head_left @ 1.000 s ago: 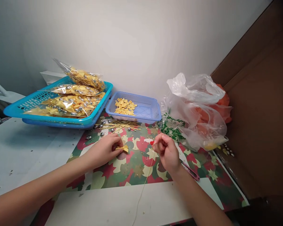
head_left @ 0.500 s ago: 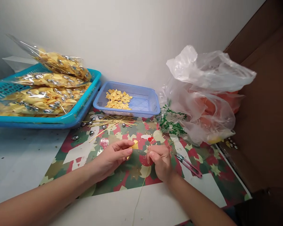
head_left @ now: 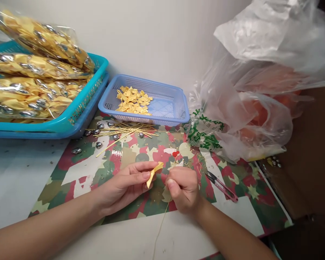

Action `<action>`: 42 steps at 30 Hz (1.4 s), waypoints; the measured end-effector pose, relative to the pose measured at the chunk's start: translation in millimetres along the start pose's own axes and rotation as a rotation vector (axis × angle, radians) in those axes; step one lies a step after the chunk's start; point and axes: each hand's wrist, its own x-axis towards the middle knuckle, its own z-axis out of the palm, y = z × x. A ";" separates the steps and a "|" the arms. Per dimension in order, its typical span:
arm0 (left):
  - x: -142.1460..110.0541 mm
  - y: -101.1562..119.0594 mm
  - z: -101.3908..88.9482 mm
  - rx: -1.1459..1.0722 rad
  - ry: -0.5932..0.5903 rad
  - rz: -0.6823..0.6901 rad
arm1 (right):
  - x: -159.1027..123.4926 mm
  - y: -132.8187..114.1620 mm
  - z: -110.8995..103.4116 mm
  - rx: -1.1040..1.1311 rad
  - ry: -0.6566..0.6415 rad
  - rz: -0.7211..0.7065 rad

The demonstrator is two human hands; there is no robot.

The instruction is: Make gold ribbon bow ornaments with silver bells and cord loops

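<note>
My left hand (head_left: 128, 186) pinches a small yellow ribbon bow (head_left: 152, 174) between thumb and fingers, above the patterned sheet. Close on its right, my right hand (head_left: 183, 188) is closed with the thumb over the curled fingers. A thin pale yellow thread (head_left: 160, 229) runs from that fist down toward the front edge; its end inside the fingers is hidden. Just beyond the right hand lies a small red piece (head_left: 176, 154). Thread snips (head_left: 222, 186) with pink handles rest to the right of it.
A blue basket (head_left: 185, 117) with yellow bows stands at the back. Left of it, a turquoise basket (head_left: 78, 108) carries clear bags (head_left: 43, 68) of bows and silver beads. Gold wire strips (head_left: 130, 130) and silver beads (head_left: 99, 144) lie in front. Plastic bags (head_left: 249, 104) bulge at right.
My left hand has lifted the bow off the table and brought it toward the right hand. My right hand has come lower and closed into a fist. The view has moved nearer.
</note>
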 end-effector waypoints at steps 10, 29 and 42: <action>-0.1 -0.1 1.4 -0.032 -0.011 -0.010 | 0.8 -1.3 4.1 -0.034 0.038 -0.052; -0.2 0.6 4.7 -0.031 -0.053 0.012 | -0.5 -1.6 5.2 -0.022 0.038 -0.030; -0.7 -2.5 4.2 -0.026 -0.096 -0.012 | -4.8 -2.0 10.0 -0.013 0.006 0.007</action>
